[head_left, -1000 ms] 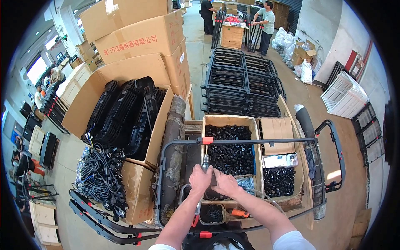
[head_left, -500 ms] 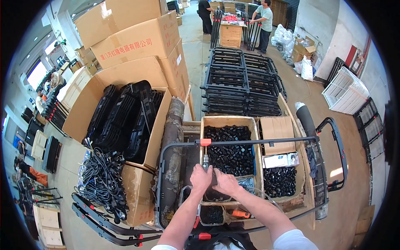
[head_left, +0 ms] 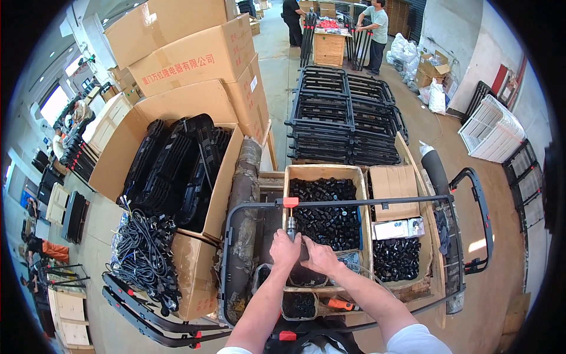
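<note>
A power screwdriver (head_left: pixel 292 224) with a silvery front end is gripped between my two hands. My left hand (head_left: pixel 285 248) wraps round its body just behind the metal part. Pressed against the dark rear part from the other side is my right hand (head_left: pixel 321 258), with its fingers closed. The tool's thin bit points away from me and meets a red block (head_left: pixel 291 202) on the far bar of a large black rectangular frame (head_left: pixel 348 201). That frame lies across the bench, its near side passing under my forearms. What my palms cover of the tool is hidden.
Beyond my hands, a wooden bin (head_left: pixel 326 171) holds many black caps. A small white box (head_left: pixel 398 228) sits right of it. An orange-handled tool (head_left: pixel 340 304) lies near me. Left are a cable bundle (head_left: pixel 147 253) and a carton (head_left: pixel 230 177) of black parts. Stacked black frames (head_left: pixel 321 112) stand ahead.
Both hands keep their grip on the power screwdriver, and its bit stays at the red block. The whole view has shifted very slightly.
</note>
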Motion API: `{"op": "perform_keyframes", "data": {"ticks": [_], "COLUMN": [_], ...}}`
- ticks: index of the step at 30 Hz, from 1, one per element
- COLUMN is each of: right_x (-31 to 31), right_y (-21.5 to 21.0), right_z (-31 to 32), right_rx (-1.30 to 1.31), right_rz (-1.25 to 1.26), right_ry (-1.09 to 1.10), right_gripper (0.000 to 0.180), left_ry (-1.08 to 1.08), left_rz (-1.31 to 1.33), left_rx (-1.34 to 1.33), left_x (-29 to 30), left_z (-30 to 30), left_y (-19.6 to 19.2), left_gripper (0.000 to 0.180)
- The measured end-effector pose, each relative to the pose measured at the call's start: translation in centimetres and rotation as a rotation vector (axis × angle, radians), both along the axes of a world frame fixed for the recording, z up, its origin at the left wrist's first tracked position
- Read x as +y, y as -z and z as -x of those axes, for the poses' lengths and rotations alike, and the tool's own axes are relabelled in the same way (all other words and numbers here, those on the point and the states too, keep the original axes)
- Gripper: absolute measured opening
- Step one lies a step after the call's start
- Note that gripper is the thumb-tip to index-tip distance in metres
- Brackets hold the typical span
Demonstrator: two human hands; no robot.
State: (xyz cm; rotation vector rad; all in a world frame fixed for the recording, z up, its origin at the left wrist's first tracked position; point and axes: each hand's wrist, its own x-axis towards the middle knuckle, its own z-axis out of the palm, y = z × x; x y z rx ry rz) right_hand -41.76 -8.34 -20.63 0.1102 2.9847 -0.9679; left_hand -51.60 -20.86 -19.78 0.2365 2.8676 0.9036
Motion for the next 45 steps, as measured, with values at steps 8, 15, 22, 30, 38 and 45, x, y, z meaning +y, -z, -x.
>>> {"op": "perform_keyframes", "data": {"ticks": [8,15,22,30,38,45], "right_x": [0.3,0.5,-0.8,-1.3,-1.8,-1.8], "right_y": [-0.7,-1.0,-1.8,-1.7,-1.2,-1.1], "right_z": [0.5,0.7,0.6,-0.1,-0.7,-1.1], "right_rx": [-0.011,-0.025,0.020,0.017,0.006,-0.015], "right_rz": [0.016,-0.001,-0.004,-0.005,-0.025,-0.052], "right_ry": [-0.007,0.001,-0.007,-0.004,0.003,-0.013], "right_gripper": [0.096,0.086,0.060,0.056,0.057,0.064], "left_ry": [-0.005,-0.010,-0.005,0.007,0.030,0.050], "left_rz": [0.001,-0.016,-0.035,-0.036,-0.040,-0.056], "left_rx": [0.005,-0.018,-0.038,-0.034,-0.067,-0.070], "left_x": [0.4,0.7,0.1,-0.4,-1.1,-1.5], "left_z": [0.5,0.6,0.7,0.1,-0.2,-0.6], "left_y": [-0.2,-0.4,-0.1,-0.3,-0.2,0.0], "left_gripper": [0.055,0.059,0.059,0.056,0.059,0.061]}}
